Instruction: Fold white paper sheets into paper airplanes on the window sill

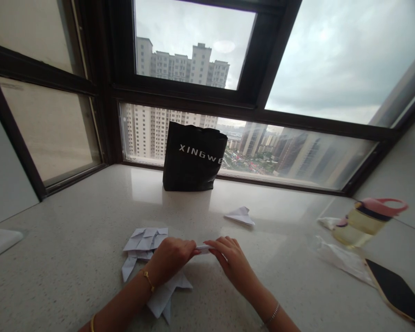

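A small folded piece of white paper [203,249] is stretched between my two hands, above the speckled white counter [273,276]. My left hand [174,258] pinches its left end, fingers curled in. At the other end, the thumb and fingers of my right hand [230,257] close on it. Several folded white papers [147,240] lie in a loose pile beside and under my left forearm, which hides part of them. Beyond my right hand rests a white paper plane [242,216].
A black bag [194,159] stands against the window at the back. To the right are a yellowish bottle with a pink lid [364,223], a crumpled clear wrapper [344,258] and a dark phone or tablet [399,290]. A white object [2,242] lies at the left edge.
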The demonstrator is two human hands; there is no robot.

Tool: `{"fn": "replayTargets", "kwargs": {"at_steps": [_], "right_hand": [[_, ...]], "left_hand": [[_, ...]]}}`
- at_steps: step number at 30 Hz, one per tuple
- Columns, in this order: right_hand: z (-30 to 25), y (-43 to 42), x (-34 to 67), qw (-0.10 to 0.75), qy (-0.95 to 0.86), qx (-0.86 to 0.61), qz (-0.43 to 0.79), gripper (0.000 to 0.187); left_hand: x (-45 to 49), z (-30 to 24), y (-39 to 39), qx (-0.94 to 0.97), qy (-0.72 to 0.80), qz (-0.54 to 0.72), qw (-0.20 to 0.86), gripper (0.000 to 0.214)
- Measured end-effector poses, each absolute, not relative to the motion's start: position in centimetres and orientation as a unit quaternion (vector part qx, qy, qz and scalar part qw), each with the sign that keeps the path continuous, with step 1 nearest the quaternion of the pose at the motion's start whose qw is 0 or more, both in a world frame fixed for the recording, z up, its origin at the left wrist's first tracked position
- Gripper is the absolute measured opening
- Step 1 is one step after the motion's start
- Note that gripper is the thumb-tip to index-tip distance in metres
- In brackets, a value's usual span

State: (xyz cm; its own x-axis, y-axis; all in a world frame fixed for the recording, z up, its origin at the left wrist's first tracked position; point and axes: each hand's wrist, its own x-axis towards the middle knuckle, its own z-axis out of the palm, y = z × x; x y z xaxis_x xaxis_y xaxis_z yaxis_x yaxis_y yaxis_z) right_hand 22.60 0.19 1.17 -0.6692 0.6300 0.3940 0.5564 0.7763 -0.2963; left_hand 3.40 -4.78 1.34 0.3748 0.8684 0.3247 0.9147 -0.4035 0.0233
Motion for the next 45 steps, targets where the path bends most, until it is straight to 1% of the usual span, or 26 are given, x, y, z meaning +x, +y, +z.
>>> {"fn": "replayTargets", "kwargs": {"at_steps": [2,6,8,11,13,19,27,30,35,39,43,45], "right_hand": [[1.1,0.3,22.6,0.237,-0.907,-0.335,0.095,0.025],[0.6,0.8,22.6,0.25,-0.871,-0.376,0.195,0.02],[0.4,1.2,22.6,0.261,-0.84,-0.411,0.239,0.015],[0.3,2.3,23.3,0.249,-0.807,-0.461,0.274,0.016],[0.3,3.5,24.4,0.239,-0.795,-0.493,0.26,0.016],[0.4,8.0,29.7,0.219,-0.758,-0.598,0.137,0.01],[0.9,12.0,33.0,0.24,-0.733,-0.629,0.1,0.009],[0.3,12.9,33.1,0.248,-0.724,-0.636,0.099,0.013],[-0.7,13.5,33.4,0.28,-0.695,-0.658,0.074,0.03],[-0.8,13.7,33.8,0.312,-0.665,-0.677,0.047,0.039],[-0.2,13.0,33.5,0.353,-0.634,-0.687,0.03,0.037],[0.2,11.9,32.3,0.392,-0.631,-0.668,0.044,0.034]], "left_hand": [[3.5,1.3,-4.7,-0.817,-0.558,-0.131,0.065,0.029],[3.6,1.2,-4.7,-0.802,-0.59,-0.094,0.02,0.028],[3.6,1.3,-4.7,-0.798,-0.595,-0.094,0.01,0.029],[3.4,1.5,-4.8,-0.786,-0.608,-0.111,-0.002,0.032],[3.3,1.7,-4.9,-0.776,-0.617,-0.127,-0.008,0.034],[3.4,1.7,-5.0,-0.779,-0.606,-0.159,-0.029,0.032],[4.0,1.6,-5.3,-0.786,-0.584,-0.195,-0.055,0.031],[4.0,1.9,-5.3,-0.789,-0.582,-0.188,-0.051,0.033],[4.2,1.7,-5.4,-0.793,-0.579,-0.182,-0.051,0.03],[4.1,1.6,-5.2,-0.791,-0.577,-0.199,-0.049,0.029],[2.8,2.7,-5.0,-0.764,-0.614,-0.197,0.001,0.027],[1.9,3.2,-5.0,-0.73,-0.659,-0.178,0.034,0.03]]}}
